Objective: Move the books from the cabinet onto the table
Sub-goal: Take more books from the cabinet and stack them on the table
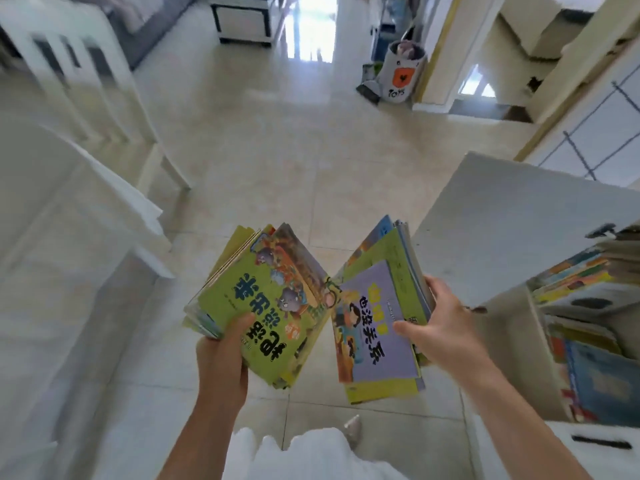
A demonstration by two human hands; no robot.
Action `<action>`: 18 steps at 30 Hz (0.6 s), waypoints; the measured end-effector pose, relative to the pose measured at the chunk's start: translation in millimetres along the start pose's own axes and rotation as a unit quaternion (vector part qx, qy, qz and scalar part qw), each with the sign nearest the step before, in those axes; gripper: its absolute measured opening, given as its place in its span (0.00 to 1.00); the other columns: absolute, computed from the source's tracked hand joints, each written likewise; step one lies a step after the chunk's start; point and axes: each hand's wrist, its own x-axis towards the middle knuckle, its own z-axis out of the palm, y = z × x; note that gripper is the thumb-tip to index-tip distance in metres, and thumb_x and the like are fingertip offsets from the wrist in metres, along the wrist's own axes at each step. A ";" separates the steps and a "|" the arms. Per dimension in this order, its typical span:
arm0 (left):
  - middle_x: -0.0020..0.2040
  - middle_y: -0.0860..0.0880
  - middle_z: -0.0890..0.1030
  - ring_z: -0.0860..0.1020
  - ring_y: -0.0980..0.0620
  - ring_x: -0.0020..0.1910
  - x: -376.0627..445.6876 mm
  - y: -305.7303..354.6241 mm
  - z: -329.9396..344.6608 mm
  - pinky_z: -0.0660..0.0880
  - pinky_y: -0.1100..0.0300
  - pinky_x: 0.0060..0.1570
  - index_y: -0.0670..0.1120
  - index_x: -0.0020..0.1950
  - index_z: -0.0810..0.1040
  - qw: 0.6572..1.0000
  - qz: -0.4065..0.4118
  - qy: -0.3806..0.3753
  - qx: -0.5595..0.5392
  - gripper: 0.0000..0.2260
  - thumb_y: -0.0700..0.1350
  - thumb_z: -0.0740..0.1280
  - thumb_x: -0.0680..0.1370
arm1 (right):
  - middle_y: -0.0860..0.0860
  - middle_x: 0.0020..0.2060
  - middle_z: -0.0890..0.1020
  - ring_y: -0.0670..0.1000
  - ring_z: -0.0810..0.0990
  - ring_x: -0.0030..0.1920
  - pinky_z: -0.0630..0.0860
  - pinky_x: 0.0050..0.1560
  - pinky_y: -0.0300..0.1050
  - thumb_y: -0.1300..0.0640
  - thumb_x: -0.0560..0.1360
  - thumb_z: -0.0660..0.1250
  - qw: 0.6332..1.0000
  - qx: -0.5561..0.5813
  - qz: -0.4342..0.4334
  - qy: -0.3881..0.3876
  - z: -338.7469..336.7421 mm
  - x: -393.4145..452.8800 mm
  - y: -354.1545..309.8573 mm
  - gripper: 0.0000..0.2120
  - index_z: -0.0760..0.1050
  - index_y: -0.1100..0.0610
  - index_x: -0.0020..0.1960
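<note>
Left hand (221,355) clamps a green-covered book stack (263,306), thumb pressed on the cover, fingers hidden beneath. Right hand (446,327) grips a purple-covered stack (377,327), thumb on top, fingers curled over its right edge. Both stacks held above open floor (277,150), inner edges nearly touching. Cabinet (519,230) just right, more books (588,341) inside; white table (69,209) left, apart

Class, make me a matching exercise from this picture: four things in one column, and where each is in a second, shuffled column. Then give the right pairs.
Things:
1. green-covered stack of books
2. purple-covered stack of books
3. toy bag
4. books in the cabinet

Places:
A. far on the floor, by the doorway
B. in the left hand
C. on shelves at the right edge
D. in the right hand

Pairs: 1-B, 2-D, 3-A, 4-C
</note>
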 end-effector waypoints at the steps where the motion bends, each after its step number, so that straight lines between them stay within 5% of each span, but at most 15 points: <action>1: 0.47 0.47 0.86 0.84 0.46 0.47 -2.2 10.9 -25.8 0.81 0.51 0.41 0.45 0.53 0.81 0.999 0.032 0.027 0.012 0.11 0.33 0.68 0.74 | 0.42 0.43 0.82 0.45 0.83 0.42 0.82 0.40 0.46 0.61 0.66 0.76 0.999 -0.016 -0.022 -0.022 21.4 -0.7 -18.2 0.28 0.68 0.44 0.59; 4: 0.37 0.55 0.86 0.84 0.55 0.39 -2.7 35.2 -91.4 0.80 0.60 0.33 0.48 0.46 0.82 0.981 0.115 0.095 0.121 0.08 0.36 0.73 0.72 | 0.40 0.42 0.80 0.40 0.80 0.40 0.76 0.30 0.33 0.62 0.66 0.76 0.993 -0.056 -0.073 -0.069 76.5 -7.1 -67.0 0.29 0.68 0.45 0.60; 8: 0.30 0.50 0.83 0.83 0.49 0.32 0.9 65.7 -189.9 0.82 0.49 0.32 0.50 0.36 0.80 0.926 0.159 0.185 0.286 0.07 0.49 0.78 0.66 | 0.44 0.41 0.79 0.49 0.79 0.40 0.78 0.32 0.39 0.62 0.67 0.75 0.975 -0.125 -0.138 -0.117 162.0 -30.2 -135.4 0.29 0.70 0.48 0.64; 14: 0.22 0.51 0.71 0.73 0.51 0.21 -7.7 89.5 -308.5 0.66 0.62 0.21 0.51 0.28 0.72 0.833 0.231 0.291 0.411 0.15 0.59 0.70 0.67 | 0.47 0.40 0.79 0.52 0.78 0.40 0.75 0.37 0.44 0.59 0.67 0.72 0.932 -0.203 -0.244 -0.175 281.0 -68.7 -218.1 0.28 0.68 0.45 0.64; 18: 0.29 0.48 0.76 0.73 0.50 0.24 -4.4 95.4 -359.2 0.67 0.68 0.28 0.40 0.48 0.84 0.762 0.315 0.314 0.471 0.20 0.54 0.66 0.67 | 0.45 0.39 0.79 0.51 0.78 0.39 0.75 0.37 0.44 0.59 0.67 0.73 0.909 -0.213 -0.288 -0.211 339.0 -80.7 -260.1 0.27 0.68 0.44 0.61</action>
